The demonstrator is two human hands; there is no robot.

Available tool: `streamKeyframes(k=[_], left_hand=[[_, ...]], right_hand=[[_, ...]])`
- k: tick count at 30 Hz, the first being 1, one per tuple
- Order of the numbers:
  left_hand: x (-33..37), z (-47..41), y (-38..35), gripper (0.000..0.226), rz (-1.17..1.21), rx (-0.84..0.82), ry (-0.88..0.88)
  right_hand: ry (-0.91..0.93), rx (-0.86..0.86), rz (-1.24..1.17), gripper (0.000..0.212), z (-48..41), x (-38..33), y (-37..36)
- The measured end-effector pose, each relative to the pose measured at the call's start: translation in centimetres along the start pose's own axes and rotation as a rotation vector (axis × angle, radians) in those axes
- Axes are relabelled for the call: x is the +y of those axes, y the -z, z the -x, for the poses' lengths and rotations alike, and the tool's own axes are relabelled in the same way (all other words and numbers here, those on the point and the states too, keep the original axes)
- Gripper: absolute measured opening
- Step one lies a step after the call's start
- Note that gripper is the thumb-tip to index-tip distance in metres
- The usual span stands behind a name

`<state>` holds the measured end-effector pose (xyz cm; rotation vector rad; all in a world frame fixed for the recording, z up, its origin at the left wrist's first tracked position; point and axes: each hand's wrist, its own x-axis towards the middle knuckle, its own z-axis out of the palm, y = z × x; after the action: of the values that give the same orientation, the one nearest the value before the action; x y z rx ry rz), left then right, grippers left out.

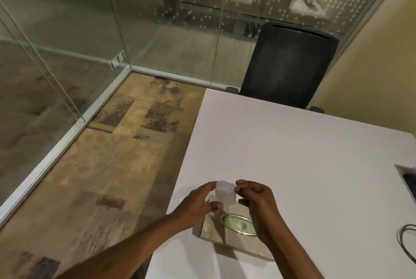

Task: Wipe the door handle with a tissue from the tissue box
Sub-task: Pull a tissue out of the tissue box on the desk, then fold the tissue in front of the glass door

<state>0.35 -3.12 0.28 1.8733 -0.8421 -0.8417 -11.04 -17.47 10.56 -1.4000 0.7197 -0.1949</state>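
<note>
Left hand (pixel 195 205): we pinch the tissue's left edge, above the tissue box.
Right hand (pixel 256 202): we pinch its right edge.
Tissue (pixel 225 192): stretched between both grips, just above the tissue box (pixel 216 232).

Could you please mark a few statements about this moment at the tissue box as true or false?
1. Both hands hold the tissue. True: the left hand and the right hand pinch it from either side.
2. The tissue box stands on the floor. False: it rests on the white table.
3. A dark office chair stands at the far end of the table. True.
4. The tissue is pressed against a door handle. False: it is held above the box, and no door handle is visible.
5. The walls to the left are brick. False: they are glass panels.
</note>
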Motion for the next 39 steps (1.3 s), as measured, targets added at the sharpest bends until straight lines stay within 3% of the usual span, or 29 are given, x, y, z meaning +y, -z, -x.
streamKeyframes(k=[4, 6, 15, 20, 27, 34, 38, 39], left_hand=[[1.8, 4.3, 4.7, 0.031, 0.248, 0.321, 0.007], [2.0, 6.8, 7.2, 0.03, 0.344, 0.448, 0.053], [-2.5, 23.1, 19.2, 0.03, 0.315, 0.869, 0.063], [-6.8, 35.9, 25.2, 0.018, 0.187, 1.1, 0.091], [-10.9, 54.8, 32.9, 0.017, -0.27, 1.2, 0.169], [-14.7, 67.6, 37.9, 0.019, -0.169, 1.404, 0.271], [-17.1, 71.8, 40.8, 0.021, -0.194, 1.529, 0.312], [-17.8, 72.6, 41.5, 0.024, -0.186, 1.559, 0.312]], right_hand=[[0.007, -0.155, -0.061, 0.018, -0.9, -0.9, -5.8], [0.015, -0.233, -0.049, 0.021, -0.7, -1.6, -9.7], [-0.129, -0.595, -0.012, 0.046, 4.7, -1.3, -31.0], [-0.086, -0.83, 0.083, 0.028, 11.2, 1.1, -43.6], [0.157, -0.996, 0.283, 0.031, 21.9, 5.0, -61.4], [0.03, -1.049, 0.121, 0.031, 31.4, 7.4, -74.6], [0.139, -1.141, 0.147, 0.016, 33.9, 8.4, -80.6], [0.147, -1.186, 0.15, 0.021, 34.4, 8.5, -82.0]])
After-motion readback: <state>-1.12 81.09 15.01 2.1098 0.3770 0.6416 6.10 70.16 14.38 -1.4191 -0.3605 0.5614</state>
